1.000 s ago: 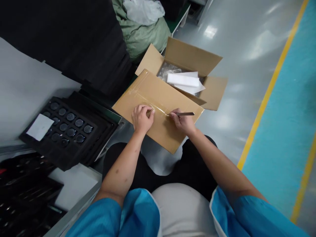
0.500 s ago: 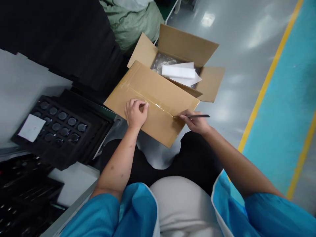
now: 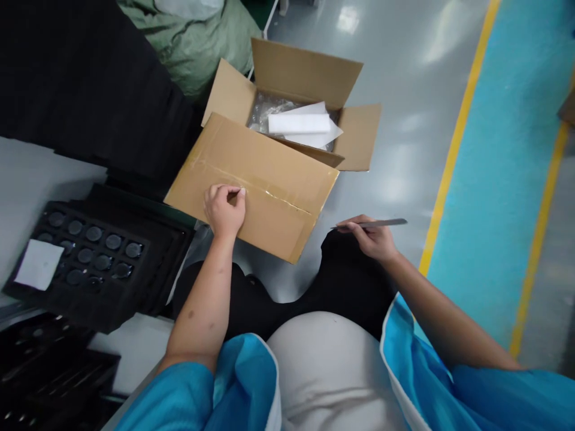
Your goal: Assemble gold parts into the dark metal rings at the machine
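Fingers of the right hand (image 3: 368,238) are pinching a slim metal tool (image 3: 390,222), held off to the side of the closed cardboard box (image 3: 269,170), just above a black-clad knee (image 3: 341,257). Left hand (image 3: 224,209) is planted on top of that box, fingers curled with thumb and index nearly meeting; can't tell if there's anything between them. Box sits right in front of the person, tilted across the view, with a strip of shiny tape (image 3: 287,200) along its top; what's under it is hidden. Just beyond it is an open carton (image 3: 308,75) with clear plastic (image 3: 266,112) and white foam (image 3: 299,124) inside, next to a bulging green sack (image 3: 202,57). Floor-wise it's glossy grey (image 3: 399,78), then a teal lane (image 3: 503,114) edged in yellow lines (image 3: 458,149). Over on the left, a black tray (image 3: 112,305) holds round dark parts and a white paper (image 3: 39,264).
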The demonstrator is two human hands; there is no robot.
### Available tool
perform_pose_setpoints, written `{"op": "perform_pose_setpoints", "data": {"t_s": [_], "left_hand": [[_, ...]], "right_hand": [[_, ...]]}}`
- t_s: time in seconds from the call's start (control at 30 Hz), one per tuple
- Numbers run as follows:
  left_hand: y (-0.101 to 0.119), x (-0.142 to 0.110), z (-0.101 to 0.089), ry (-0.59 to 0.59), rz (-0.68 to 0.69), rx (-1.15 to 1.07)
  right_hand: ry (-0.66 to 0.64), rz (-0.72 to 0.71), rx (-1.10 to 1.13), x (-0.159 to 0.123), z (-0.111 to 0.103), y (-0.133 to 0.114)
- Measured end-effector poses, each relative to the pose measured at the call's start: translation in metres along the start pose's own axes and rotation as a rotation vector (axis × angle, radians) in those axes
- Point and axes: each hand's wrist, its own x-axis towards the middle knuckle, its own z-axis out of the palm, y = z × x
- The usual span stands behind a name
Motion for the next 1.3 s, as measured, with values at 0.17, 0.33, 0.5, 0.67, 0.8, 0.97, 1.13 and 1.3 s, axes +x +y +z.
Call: {"op": "perform_pose_setpoints", "data": {"t_s": [0.17, 0.33, 0.5, 0.67, 0.8, 0.97, 1.13, 1.3], "left_hand": [[-0.002, 0.004, 0.000, 0.026, -0.001, 0.004], [-0.006, 0.006, 0.000, 0.030, 0.000, 0.011], [-0.008, 0.005, -0.001, 0.013, 0.014, 0.038], [-0.011, 0.006, -0.001, 0.014, 0.021, 0.029], [-0.010, 0.007, -0.001, 0.014, 0.017, 0.025], [-0.009, 0.007, -0.003, -0.009, 0.016, 0.022], [-0.014, 0.008, -0.007, -0.023, 0.038, 0.031], [0.007, -0.006, -0.004, -0.052, 0.190, -0.010]], "right_hand": [[0.357, 0.192, 0.336, -0.003, 0.026, 0.002], [0.336, 0.251, 0.366, 0.008, 0.040, 0.001], [0.231, 0.130, 0.231, -0.001, 0.038, 0.000], [0.148, -0.046, 0.174, 0.000, 0.035, -0.001], [0.029, -0.178, 0.076, 0.007, 0.028, 0.004], [0.006, -0.248, 0.000, 0.017, 0.025, 0.013], [0.049, -0.249, -0.021, 0.019, 0.022, 0.023], [0.533, -0.118, -0.032, 0.026, -0.006, 0.044]]}}
